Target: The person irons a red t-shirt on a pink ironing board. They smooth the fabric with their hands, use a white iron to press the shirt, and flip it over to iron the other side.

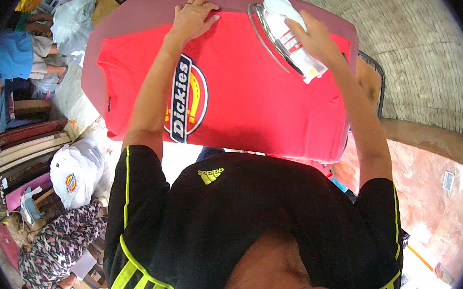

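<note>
A red T-shirt (257,103) with a large printed emblem lies spread sideways over a padded ironing table (144,5), its neck toward the left. My right hand (312,39) is wrapped round the handle of a white and silver steam iron (278,24), which stands over the shirt's far right part. Whether the soleplate touches the cloth is hard to tell. My left hand (194,19) rests at the shirt's far edge, fingers stretched out and thumb apart, holding nothing.
On the left a person in a blue top (10,56) is near clear plastic bags (72,20). Closer on that side are a white bundle (78,169) and another person in patterned clothes (63,240). A woven wall (415,56) stands beyond the table's right end.
</note>
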The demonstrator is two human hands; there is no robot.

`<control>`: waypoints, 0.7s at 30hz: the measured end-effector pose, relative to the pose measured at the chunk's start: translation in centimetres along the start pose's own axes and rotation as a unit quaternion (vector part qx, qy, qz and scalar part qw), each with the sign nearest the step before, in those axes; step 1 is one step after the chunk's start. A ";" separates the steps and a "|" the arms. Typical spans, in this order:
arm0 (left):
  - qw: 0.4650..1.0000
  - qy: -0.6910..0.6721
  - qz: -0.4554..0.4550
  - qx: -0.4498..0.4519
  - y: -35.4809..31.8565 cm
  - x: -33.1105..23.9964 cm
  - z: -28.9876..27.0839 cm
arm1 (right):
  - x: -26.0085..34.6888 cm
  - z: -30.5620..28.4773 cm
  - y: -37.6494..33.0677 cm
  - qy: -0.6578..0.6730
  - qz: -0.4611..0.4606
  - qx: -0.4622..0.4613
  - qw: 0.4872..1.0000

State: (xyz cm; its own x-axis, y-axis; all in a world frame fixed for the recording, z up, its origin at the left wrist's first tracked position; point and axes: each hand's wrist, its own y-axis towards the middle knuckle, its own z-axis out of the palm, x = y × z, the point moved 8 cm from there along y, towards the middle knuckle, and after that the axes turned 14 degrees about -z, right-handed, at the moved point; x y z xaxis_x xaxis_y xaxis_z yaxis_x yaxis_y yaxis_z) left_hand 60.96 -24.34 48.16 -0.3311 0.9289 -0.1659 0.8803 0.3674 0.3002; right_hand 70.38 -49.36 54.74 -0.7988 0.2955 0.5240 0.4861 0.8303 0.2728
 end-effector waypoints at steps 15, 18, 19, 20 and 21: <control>0.929 -0.366 -0.050 -0.005 -0.3 6.6 0.3 | 5.7 4.9 6.5 0.033 -0.053 0.102 0.993; 0.933 -0.351 -0.066 -0.050 -0.7 6.6 0.3 | 5.8 5.7 7.1 0.008 -0.065 0.117 0.991; 0.932 -0.353 -0.060 -0.055 -0.5 6.6 0.5 | 5.6 5.9 7.1 -0.005 -0.067 0.127 0.990; 0.932 -0.354 -0.053 -0.059 -0.3 7.0 0.6 | 5.2 6.2 7.4 0.011 -0.070 0.131 0.989; 0.933 -0.350 -0.050 -0.066 -0.4 7.7 0.1 | 5.0 6.7 7.9 0.031 -0.080 0.137 0.987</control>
State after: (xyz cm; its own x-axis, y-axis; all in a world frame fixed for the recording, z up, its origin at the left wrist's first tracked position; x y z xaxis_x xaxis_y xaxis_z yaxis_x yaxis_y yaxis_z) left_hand 58.09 -17.40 46.63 -0.0656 0.6480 -0.7588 0.7915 0.4969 0.3559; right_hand 67.86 -38.18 54.16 -0.8305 0.1287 0.5420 0.2355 0.9628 0.1322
